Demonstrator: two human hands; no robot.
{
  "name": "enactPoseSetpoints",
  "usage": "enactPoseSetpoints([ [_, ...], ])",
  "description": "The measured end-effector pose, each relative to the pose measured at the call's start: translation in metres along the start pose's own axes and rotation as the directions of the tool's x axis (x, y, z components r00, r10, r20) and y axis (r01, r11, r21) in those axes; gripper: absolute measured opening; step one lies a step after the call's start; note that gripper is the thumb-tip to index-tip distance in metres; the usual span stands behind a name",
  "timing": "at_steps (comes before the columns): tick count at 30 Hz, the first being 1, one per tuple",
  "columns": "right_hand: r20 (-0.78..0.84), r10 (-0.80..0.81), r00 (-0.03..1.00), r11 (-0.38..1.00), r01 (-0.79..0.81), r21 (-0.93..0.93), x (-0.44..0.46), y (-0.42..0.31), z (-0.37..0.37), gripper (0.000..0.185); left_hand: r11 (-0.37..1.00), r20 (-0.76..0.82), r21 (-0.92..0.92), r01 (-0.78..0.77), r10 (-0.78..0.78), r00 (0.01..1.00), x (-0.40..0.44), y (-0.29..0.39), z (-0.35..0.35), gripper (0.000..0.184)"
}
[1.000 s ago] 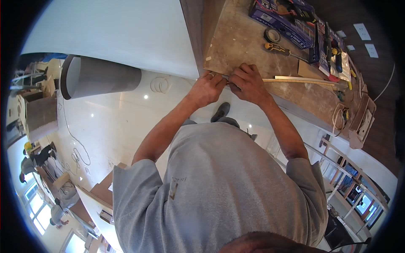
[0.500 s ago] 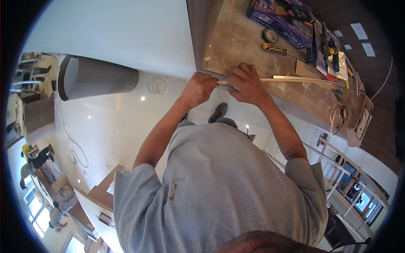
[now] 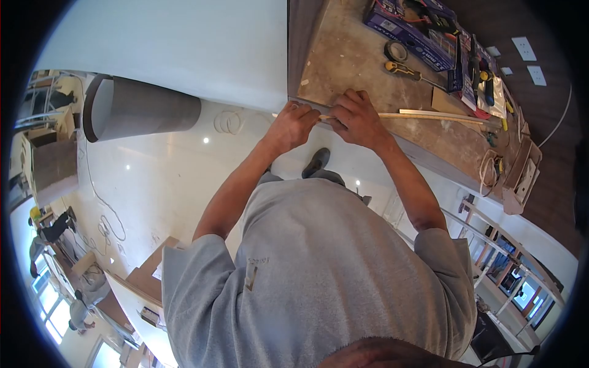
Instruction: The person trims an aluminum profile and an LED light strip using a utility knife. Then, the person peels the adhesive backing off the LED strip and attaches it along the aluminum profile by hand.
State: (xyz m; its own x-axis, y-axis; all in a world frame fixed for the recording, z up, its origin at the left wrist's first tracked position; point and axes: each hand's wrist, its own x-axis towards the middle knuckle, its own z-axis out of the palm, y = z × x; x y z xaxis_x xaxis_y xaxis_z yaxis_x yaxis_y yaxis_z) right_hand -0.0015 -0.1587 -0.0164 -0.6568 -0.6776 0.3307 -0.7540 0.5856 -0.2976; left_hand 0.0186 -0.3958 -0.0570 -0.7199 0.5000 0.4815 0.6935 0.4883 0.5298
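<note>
A thin, light-coloured strip (image 3: 392,115) runs from my fingers to the right over the worktop (image 3: 343,61). My left hand (image 3: 291,127) pinches its near end, fingers closed, just off the worktop's corner. Close beside it, my right hand (image 3: 358,121) grips the same strip with curled fingers. Between the two hands only a short piece of the strip shows; the fingertips hide the rest. Another pale strip (image 3: 438,114) lies alongside on the worktop.
On the worktop are a purple box (image 3: 411,37) of tools, a roll of black tape (image 3: 396,51) and a yellow-handled screwdriver (image 3: 405,70). A white panel (image 3: 165,49) stands at upper left, near a large grey cylinder (image 3: 147,107). Cable (image 3: 228,122) lies coiled on the floor.
The camera view has shifted slightly. My hands have drawn a little on the strip, and less of it shows between them; both keep their grip.
</note>
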Motion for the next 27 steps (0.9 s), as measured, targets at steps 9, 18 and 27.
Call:
enactPoseSetpoints([
  [9,0.007,-0.016,1.000,1.000,0.016,-0.007,0.004,-0.001,-0.001,0.020,0.996,0.042,0.080,-0.031,0.028,0.999,-0.003,-0.006,0.007,0.015],
  [18,0.014,0.027,1.000,1.000,-0.027,0.016,0.011,-0.013,-0.002,0.019,0.994,0.039,0.097,-0.047,0.043,0.998,-0.004,-0.006,0.005,0.017],
  [27,-0.003,-0.046,0.999,0.999,0.046,-0.017,0.010,-0.009,0.004,0.018,1.000,0.048,0.012,0.005,-0.005,0.999,-0.009,-0.007,0.004,0.013],
])
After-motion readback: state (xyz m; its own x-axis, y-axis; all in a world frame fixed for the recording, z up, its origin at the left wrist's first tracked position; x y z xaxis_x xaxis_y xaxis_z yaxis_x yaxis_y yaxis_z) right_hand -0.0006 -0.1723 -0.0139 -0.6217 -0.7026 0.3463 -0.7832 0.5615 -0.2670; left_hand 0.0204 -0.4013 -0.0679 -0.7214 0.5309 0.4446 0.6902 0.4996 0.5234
